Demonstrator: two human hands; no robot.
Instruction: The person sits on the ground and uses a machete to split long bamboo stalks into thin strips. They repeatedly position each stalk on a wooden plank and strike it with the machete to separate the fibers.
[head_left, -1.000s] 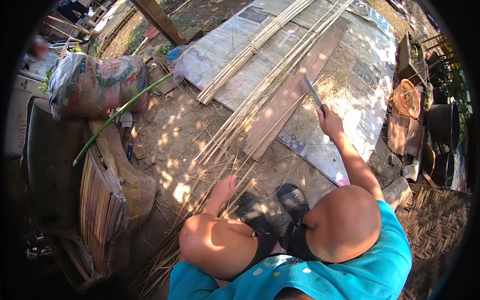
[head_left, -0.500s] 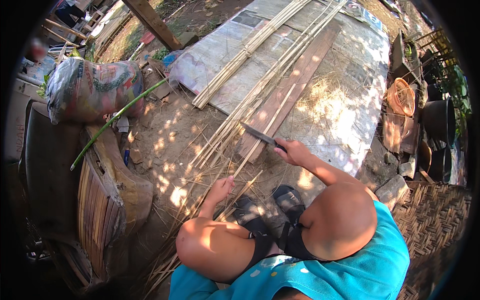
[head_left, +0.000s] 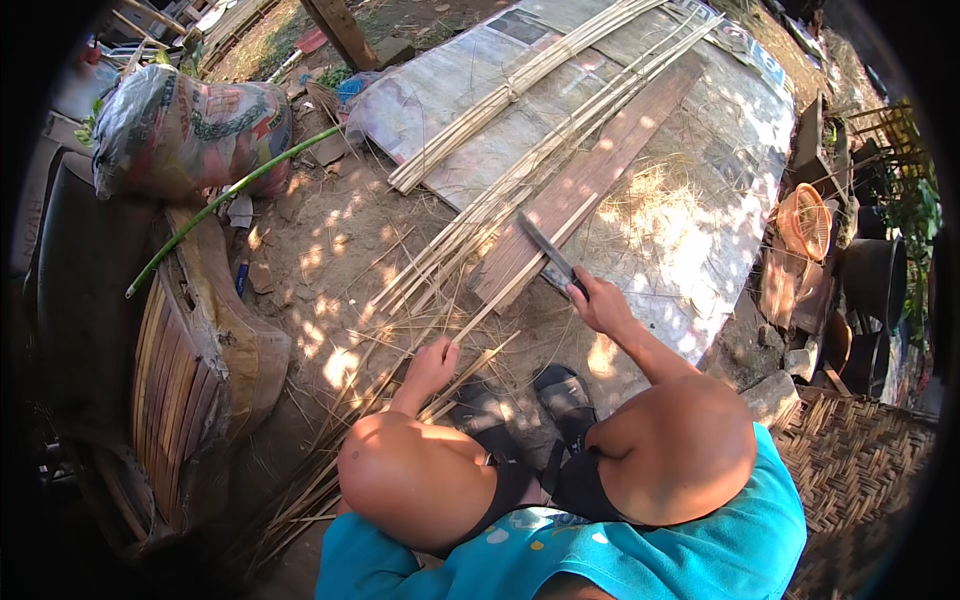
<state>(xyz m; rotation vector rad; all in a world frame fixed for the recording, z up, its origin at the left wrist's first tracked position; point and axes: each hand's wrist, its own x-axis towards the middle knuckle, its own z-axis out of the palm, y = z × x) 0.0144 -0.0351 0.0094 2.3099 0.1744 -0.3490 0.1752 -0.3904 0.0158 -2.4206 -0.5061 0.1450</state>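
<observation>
On the dirt ground before my knees, I see my right hand (head_left: 597,300) wrapped tight around the handle of a long knife (head_left: 548,255), its blade resting over a wooden plank (head_left: 590,175). My left hand (head_left: 432,362) pinches 1 thin bamboo strip (head_left: 520,290) that lies across the plank's near end. Loose bamboo strips (head_left: 440,260) lie just beside it.

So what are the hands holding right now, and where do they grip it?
The right hand grips a long knife by its handle, blade over the wooden plank. The left hand grips thin bamboo strips near their lower ends.
</observation>
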